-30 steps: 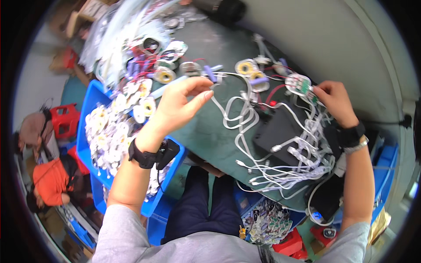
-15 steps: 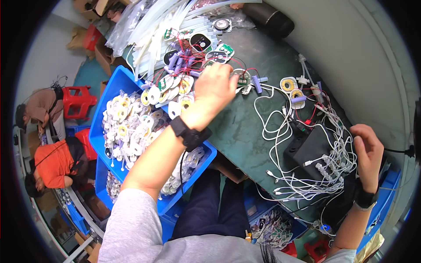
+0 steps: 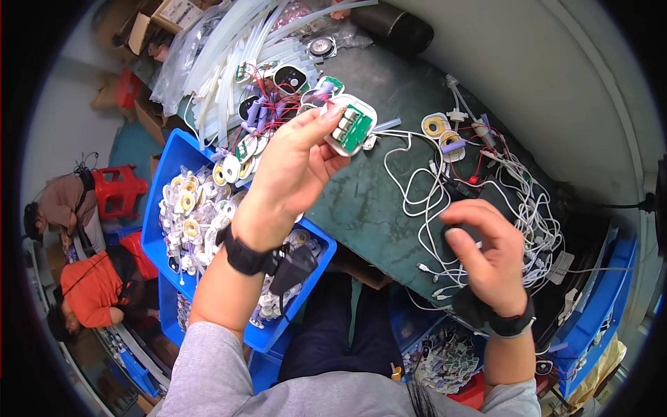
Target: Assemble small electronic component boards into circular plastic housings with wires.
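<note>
Raised over the table, my left hand grips a white rounded plastic shell with a green circuit board facing up, pinched between thumb and fingers. A white plug shows just beside the shell; whether it is joined to it I cannot tell. My right hand hovers over the tangle of white cables, fingers curled and apart, with nothing in them. Behind the left hand lies a heap of similar shells, purple cylindrical cells and red wires.
A blue bin full of small white parts stands at the table's left edge. Translucent tubes lie at the back, near a dark cylinder. Two yellow-ringed discs sit far right. Two people work at the left.
My left hand has lifted the shell with its circuit board off the table and drawn it nearer. My right hand has moved left from the table's right edge, over the cables.
</note>
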Tool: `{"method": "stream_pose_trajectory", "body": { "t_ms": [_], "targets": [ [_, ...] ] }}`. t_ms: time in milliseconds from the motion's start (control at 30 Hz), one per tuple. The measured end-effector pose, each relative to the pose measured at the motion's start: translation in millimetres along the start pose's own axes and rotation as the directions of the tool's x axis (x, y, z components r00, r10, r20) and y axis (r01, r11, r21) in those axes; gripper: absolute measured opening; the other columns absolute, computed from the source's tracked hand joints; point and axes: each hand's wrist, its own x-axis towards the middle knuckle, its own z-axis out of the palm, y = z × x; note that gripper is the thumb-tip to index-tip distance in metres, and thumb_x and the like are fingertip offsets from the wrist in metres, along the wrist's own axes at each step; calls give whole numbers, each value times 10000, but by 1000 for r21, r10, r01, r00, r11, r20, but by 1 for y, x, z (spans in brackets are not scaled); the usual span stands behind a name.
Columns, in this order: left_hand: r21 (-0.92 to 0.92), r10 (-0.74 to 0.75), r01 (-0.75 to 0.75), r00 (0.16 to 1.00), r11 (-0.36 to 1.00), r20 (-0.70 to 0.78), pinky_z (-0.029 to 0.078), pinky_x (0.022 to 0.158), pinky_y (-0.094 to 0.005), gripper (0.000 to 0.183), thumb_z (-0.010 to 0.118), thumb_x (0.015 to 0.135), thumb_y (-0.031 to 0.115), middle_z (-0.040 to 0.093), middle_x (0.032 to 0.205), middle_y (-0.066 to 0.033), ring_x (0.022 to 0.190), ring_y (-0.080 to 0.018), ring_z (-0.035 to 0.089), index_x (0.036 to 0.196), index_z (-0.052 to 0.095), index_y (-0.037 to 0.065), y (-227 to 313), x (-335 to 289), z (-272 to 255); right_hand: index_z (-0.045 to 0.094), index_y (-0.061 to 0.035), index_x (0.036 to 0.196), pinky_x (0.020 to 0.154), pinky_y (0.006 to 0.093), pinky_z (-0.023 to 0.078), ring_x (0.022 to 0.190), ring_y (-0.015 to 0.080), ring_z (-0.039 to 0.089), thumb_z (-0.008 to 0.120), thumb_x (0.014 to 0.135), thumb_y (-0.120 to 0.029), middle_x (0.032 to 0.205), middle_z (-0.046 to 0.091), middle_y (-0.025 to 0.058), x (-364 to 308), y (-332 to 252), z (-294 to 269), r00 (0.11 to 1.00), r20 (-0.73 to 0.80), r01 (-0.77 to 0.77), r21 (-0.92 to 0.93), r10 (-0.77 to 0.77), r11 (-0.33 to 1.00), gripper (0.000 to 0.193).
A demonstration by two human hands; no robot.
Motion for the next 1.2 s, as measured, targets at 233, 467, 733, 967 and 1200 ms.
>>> {"method": "stream_pose_trajectory", "body": {
  "t_ms": [233, 467, 733, 967, 1200],
  "targets": [
    [-6, 178, -178, 983, 984, -44, 435, 742, -261, 189, 559, 830, 126, 574, 918, -66, 836, -134, 554, 976, 520, 13, -43, -77, 38, 544, 29, 972, 701, 302, 454, 786, 251, 565, 635, 717, -61, 890, 565, 146, -1, -23, 66, 958, -283, 122, 290, -36, 949, 285],
    [459, 254, -385, 912, 801, 320, 446, 645, -272, 256, 474, 799, 119, 560, 887, -116, 786, -187, 559, 985, 522, -50, -30, -142, 12, 572, 20, 939, 634, 302, 482, 736, 258, 600, 664, 684, -40, 847, 596, 130, -45, -31, 32, 958, -241, 189, 116, -157, 975, 278],
    [684, 2, -311, 911, 660, 412, 458, 728, -292, 581, 603, 764, 399, 602, 921, -138, 838, -210, 592, 1089, 483, -68, -52, -129, 53, 528, 5, 1003, 600, 304, 489, 689, 263, 590, 653, 712, -68, 854, 580, 124, -78, -33, 11, 981, -75, 190, 159, -180, 969, 326],
    [422, -123, -19, 944, 907, 306, 482, 532, -263, 358, 545, 838, 265, 599, 905, -201, 557, -194, 606, 977, 440, -48, -78, -133, 53, 599, -7, 844, 641, 302, 448, 737, 246, 569, 618, 709, -29, 773, 587, 102, -103, 27, -42, 923, -384, -114, -323, -20, 940, 138],
    [328, -23, -65, 966, 943, 258, 483, 521, -271, 394, 575, 817, 294, 591, 892, -233, 559, -196, 594, 986, 414, -23, -81, -122, 54, 603, 14, 819, 672, 271, 437, 725, 193, 576, 588, 753, -32, 780, 606, 98, -99, 54, -60, 848, -526, -259, -300, 67, 918, 82]
  ]
}}
